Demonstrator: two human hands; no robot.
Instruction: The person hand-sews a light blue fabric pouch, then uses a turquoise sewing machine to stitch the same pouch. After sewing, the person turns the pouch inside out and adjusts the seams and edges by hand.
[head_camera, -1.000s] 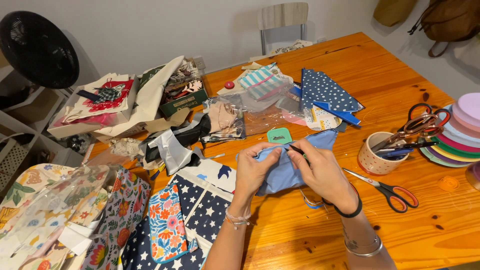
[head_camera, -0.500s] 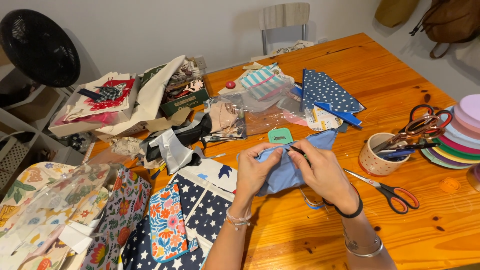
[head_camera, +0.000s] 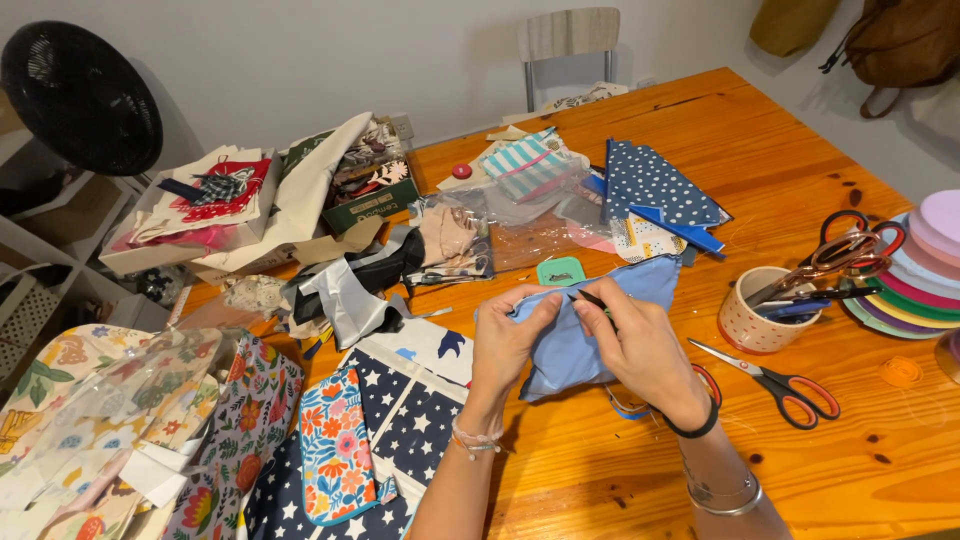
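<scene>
Both hands, left hand (head_camera: 512, 338) and right hand (head_camera: 640, 345), pinch the blue fabric piece's (head_camera: 575, 350) far edge, the right seemingly holding a small dark tool; likely mid-seam work, calling for steady grip

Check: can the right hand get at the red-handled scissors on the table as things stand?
Probably yes. The red-handled scissors lie on bare wooden table just beside the right hand, nothing between them. But that hand holds a small dark tool against the blue fabric, so it would have to let go first.

Plain light-blue cloth (head_camera: 575, 345), navy white-dotted fabric (head_camera: 655, 185), navy star-print fabric (head_camera: 415, 425), red-handled scissors (head_camera: 775, 380), orange wooden surface (head_camera: 800, 150), teal-striped fabric (head_camera: 525, 165)
</scene>
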